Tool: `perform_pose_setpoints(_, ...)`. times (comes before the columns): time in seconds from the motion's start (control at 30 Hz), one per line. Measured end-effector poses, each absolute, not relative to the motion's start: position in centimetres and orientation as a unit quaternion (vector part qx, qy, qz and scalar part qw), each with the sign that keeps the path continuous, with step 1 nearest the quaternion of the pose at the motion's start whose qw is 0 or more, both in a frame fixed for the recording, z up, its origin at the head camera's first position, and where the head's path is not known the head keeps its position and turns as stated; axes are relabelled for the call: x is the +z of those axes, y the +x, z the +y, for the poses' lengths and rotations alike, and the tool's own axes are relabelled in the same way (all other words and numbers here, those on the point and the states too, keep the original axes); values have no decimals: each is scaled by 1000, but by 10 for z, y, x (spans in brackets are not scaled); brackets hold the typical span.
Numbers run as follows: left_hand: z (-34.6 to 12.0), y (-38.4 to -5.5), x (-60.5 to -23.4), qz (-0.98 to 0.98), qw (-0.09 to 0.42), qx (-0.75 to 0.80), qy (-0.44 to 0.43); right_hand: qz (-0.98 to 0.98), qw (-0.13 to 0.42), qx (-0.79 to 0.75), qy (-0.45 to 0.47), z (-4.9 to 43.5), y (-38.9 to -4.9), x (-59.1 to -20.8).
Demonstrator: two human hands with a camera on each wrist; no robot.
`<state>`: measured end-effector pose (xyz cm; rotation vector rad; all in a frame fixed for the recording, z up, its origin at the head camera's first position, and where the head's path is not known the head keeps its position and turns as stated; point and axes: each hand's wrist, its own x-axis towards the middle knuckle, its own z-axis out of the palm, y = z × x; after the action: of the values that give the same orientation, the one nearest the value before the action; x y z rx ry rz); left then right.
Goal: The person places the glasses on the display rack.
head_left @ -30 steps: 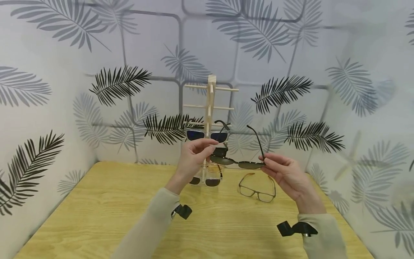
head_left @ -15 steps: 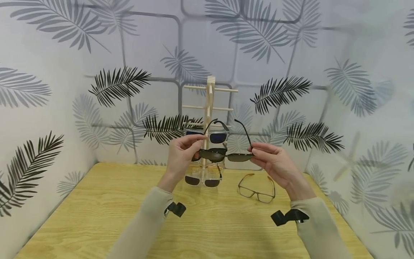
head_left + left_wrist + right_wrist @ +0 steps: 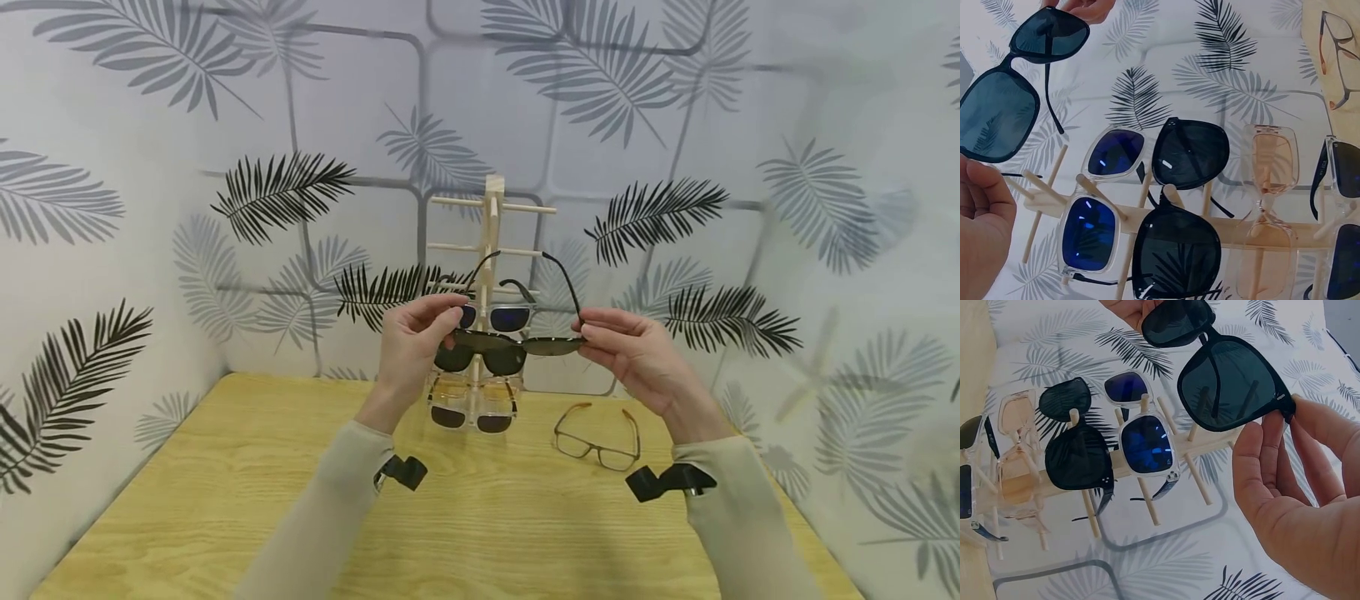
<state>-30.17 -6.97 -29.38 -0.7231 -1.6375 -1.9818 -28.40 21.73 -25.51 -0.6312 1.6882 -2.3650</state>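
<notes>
A pair of black sunglasses [image 3: 551, 346] with dark lenses is held level between both hands, in front of the wooden display stand [image 3: 492, 218]. My left hand [image 3: 408, 354] pinches one end of the frame; my right hand [image 3: 637, 358] pinches the other end near the hinge. Both temples are unfolded and point toward the stand, at the height of its second rod from the top. Below them on the stand hang clear-framed sunglasses with blue lenses [image 3: 1089, 232], another black pair [image 3: 1079, 456], peach-tinted glasses [image 3: 1274, 159] and a clear-framed dark-lensed pair [image 3: 493, 423].
Thin-framed eyeglasses [image 3: 598, 451] lie unfolded on the wooden table [image 3: 480, 533], right of the stand. Leaf-patterned walls [image 3: 360, 108] enclose the table at the back and sides. The stand's two upper rods [image 3: 528, 208] carry no glasses.
Both hands have moved left and up with the black sunglasses, which now overlap the stand in the head view. The frame has levelled out, and both temples now show.
</notes>
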Motion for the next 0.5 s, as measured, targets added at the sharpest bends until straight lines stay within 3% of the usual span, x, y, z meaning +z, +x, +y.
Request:
perform_pose_setpoints(0.17, -74, -304, -287, -577, 253, -733, -256, 588, 89, -783, -183, 208, -292, -243)
perform_pose_setpoints(0.5, -80, -310, -275, -538, 239, -776, -227, 624, 83, -758, -170, 195, -306, -226)
